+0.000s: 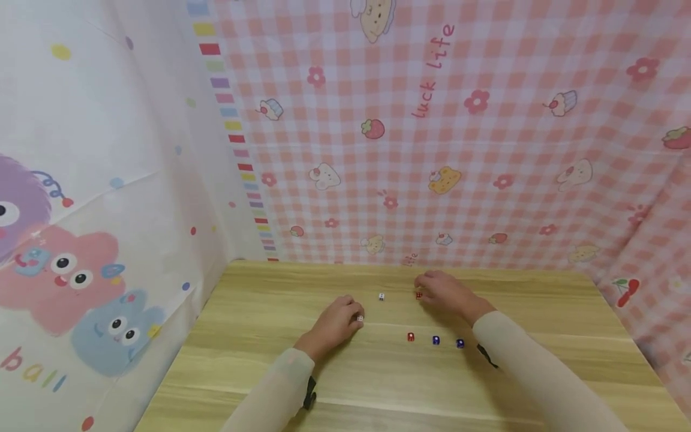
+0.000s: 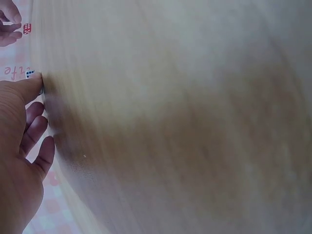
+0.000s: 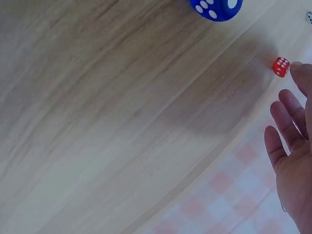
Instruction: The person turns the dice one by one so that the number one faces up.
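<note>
My left hand (image 1: pixel 336 323) pinches a white die (image 1: pixel 360 318) at its fingertips, low over the wooden table (image 1: pixel 367 384). In the left wrist view the thumb of the left hand (image 2: pixel 22 126) mostly hides that die. My right hand (image 1: pixel 445 294) is farther back, fingers loosely bent. A red die (image 1: pixel 418 296) with white pips lies right at its thumb tip, and the same red die (image 3: pixel 281 67) appears beside the thumb in the right wrist view. Between the hands sits another white die (image 1: pixel 381 296).
Nearer me, a second red die (image 1: pixel 411 337) and two blue dice, one left (image 1: pixel 436 340) and one right (image 1: pixel 460 344), lie in a row. A pink checked cloth (image 1: pixel 421 150) hangs behind the table, and a white printed cloth (image 1: pixel 135 150) hangs at the left.
</note>
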A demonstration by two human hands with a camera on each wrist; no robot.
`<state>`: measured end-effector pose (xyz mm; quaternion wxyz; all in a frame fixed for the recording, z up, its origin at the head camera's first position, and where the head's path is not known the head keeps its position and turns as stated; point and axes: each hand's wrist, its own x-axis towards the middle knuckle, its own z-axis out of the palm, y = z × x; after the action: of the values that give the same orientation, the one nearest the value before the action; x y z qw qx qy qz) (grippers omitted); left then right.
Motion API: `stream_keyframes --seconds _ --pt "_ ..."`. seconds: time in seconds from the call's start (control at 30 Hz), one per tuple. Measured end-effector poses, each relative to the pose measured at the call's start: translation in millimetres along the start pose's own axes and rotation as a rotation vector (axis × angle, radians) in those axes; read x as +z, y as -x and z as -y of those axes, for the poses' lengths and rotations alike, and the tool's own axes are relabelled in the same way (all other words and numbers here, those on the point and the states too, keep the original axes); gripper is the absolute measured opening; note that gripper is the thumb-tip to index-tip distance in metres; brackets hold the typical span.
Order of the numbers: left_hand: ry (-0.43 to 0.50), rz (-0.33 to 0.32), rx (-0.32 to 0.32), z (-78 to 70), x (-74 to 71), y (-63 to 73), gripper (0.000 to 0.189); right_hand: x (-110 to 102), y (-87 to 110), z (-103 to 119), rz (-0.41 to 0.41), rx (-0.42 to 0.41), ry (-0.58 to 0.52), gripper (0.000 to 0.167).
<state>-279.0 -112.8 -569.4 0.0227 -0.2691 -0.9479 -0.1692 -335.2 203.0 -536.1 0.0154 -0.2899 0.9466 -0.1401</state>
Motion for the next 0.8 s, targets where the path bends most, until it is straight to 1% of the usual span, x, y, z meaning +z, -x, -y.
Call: stream_keyframes --seconds 0.1,0.17,0.3,0.37,0.47,0.63,0.7,0.8 --pt "0.001 0.008 -0.009 -0.6 -0.5 0.6 0.009 3 -2.3 0 0.003 0.005 0.010 0.027" --pt "0.004 0.012 -0.012 -0.8 -0.9 0.6 0.009 5 -3.0 0 -0.001 -0.005 0.038 0.024" --pt "0.010 0.013 -0.009 -1.4 -2.1 -0.1 0.009 8 -3.1 -2 -0.032 -0.035 0.106 0.013" --pt "0.012 0.008 -0.002 -1.3 -2.5 -0.2 0.009 10 -2.9 -3 -0.044 -0.045 0.122 0.009" --pt "0.011 0.002 -0.002 -0.2 -2.0 0.0 0.009 11 -2.5 -3 -0.053 -0.049 0.116 0.009" --pt "0.008 -0.009 0.006 2.4 1.1 0.1 0.009 14 -3.4 -1 -0.050 -0.042 0.065 0.011" --pt "0.009 -0.014 0.013 2.8 1.9 -0.2 0.009 15 -3.9 0 -0.059 -0.056 0.055 0.009" --pt "0.012 -0.018 0.018 2.0 2.2 -0.5 0.009 16 -3.9 1 -0.078 -0.077 0.072 0.007"
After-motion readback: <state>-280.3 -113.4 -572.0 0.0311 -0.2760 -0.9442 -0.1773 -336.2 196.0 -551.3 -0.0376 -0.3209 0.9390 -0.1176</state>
